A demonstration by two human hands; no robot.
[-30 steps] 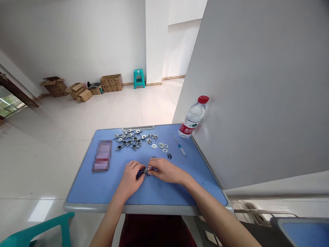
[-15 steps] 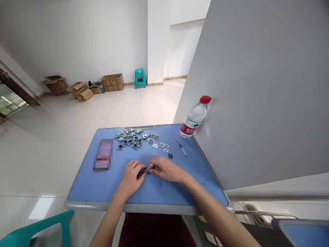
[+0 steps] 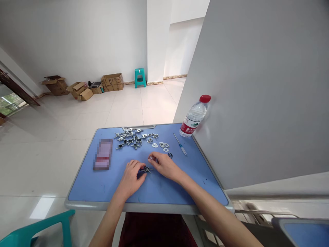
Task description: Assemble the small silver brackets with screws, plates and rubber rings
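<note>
My left hand (image 3: 131,176) is closed with thumb and fingers around the near side of a small metal fitting (image 3: 147,169) with a dark round middle and thin prongs. The fitting rests at table height. Up and to the right of it, my right hand (image 3: 164,164) is pinched together, apart from the fitting. Something small and shiny with a reddish tint shows at its fingertips, too small to name. Black rubber rings (image 3: 170,155) lie just beyond the right hand, and flat metal gaskets (image 3: 164,145) lie farther back.
Several similar metal fittings (image 3: 130,140) are piled at the table's back. A screwdriver (image 3: 180,145) and a water bottle (image 3: 191,120) stand to the right, the screwdriver lying flat. A blurred flat rectangular item (image 3: 103,154) lies left. A grey partition (image 3: 257,96) borders the blue table (image 3: 164,195).
My right hand has drawn back from the fitting, up and slightly right, fingers still pinched. More of the fitting shows now. My left hand has stayed in place on it.
</note>
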